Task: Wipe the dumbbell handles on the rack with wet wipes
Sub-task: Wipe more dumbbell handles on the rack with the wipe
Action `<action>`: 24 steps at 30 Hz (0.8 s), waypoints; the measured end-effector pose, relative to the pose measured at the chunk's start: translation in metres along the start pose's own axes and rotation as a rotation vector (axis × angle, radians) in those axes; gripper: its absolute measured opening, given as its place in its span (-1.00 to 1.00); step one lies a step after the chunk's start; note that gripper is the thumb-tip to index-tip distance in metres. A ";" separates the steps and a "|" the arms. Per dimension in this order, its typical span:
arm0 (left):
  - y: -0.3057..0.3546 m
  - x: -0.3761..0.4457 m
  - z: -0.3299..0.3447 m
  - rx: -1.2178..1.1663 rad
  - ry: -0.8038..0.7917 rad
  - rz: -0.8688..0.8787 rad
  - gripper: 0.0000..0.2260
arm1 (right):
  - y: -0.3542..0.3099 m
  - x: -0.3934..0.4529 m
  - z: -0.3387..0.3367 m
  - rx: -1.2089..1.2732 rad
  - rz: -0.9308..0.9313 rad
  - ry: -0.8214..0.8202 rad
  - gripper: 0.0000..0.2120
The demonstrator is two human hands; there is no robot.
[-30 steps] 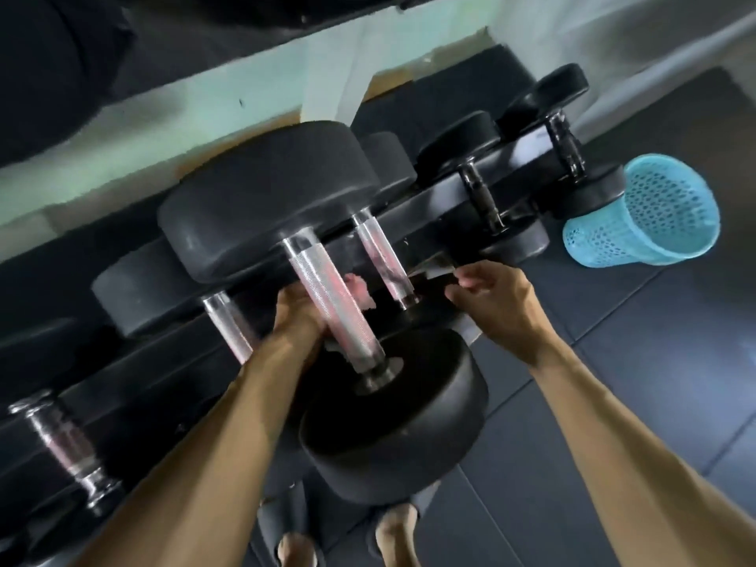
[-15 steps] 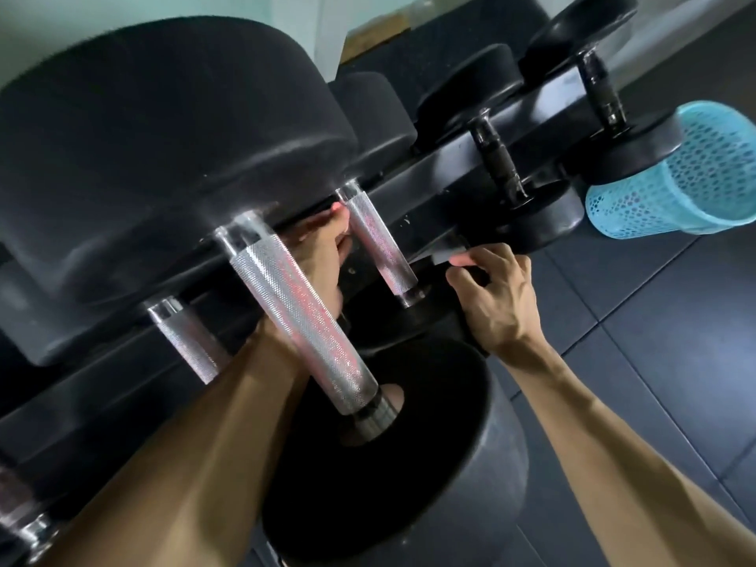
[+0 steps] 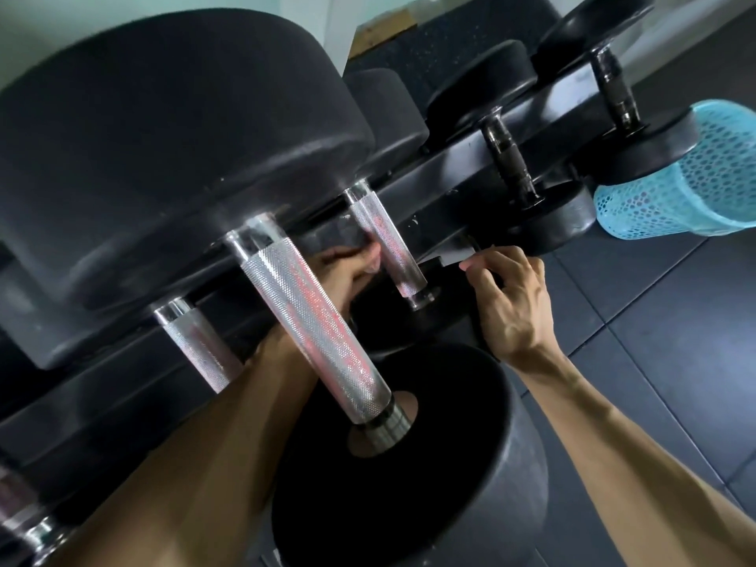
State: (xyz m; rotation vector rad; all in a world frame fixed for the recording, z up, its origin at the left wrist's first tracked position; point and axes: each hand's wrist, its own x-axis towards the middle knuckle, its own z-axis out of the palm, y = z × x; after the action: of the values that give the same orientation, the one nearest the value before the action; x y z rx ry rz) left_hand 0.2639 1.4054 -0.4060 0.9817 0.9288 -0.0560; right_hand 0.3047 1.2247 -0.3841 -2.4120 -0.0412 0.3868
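Head view, looking down along a black dumbbell rack [image 3: 462,173]. Large dumbbells lie across it, their knurled silver handles pointing toward the viewer, so each handle can be reached from the front.

The left hand [image 3: 347,272] reaches in behind the nearest handle [image 3: 315,333], toward the next handle [image 3: 388,243]. Its fingers look curled, probably working a wipe there, but no wipe is clearly visible and the near handle hides most of the hand, so its hold cannot be told.

The right hand [image 3: 511,300] rests by the rack's front edge, fingers curled against a pale strip [image 3: 454,255], seemingly to steady the body. Whether it pinches the strip is unclear.

A turquoise mesh basket [image 3: 695,186] sits on the dark floor at right, cut off by the frame.
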 end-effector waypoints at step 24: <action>0.002 0.005 0.004 -0.171 0.135 0.014 -0.81 | 0.002 -0.001 0.001 0.018 -0.029 0.026 -0.68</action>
State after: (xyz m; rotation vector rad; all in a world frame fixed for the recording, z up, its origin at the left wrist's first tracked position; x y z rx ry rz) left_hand 0.2704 1.4057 -0.4077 0.8403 1.0320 0.1016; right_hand 0.3036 1.2238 -0.3861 -2.3961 -0.0601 0.3410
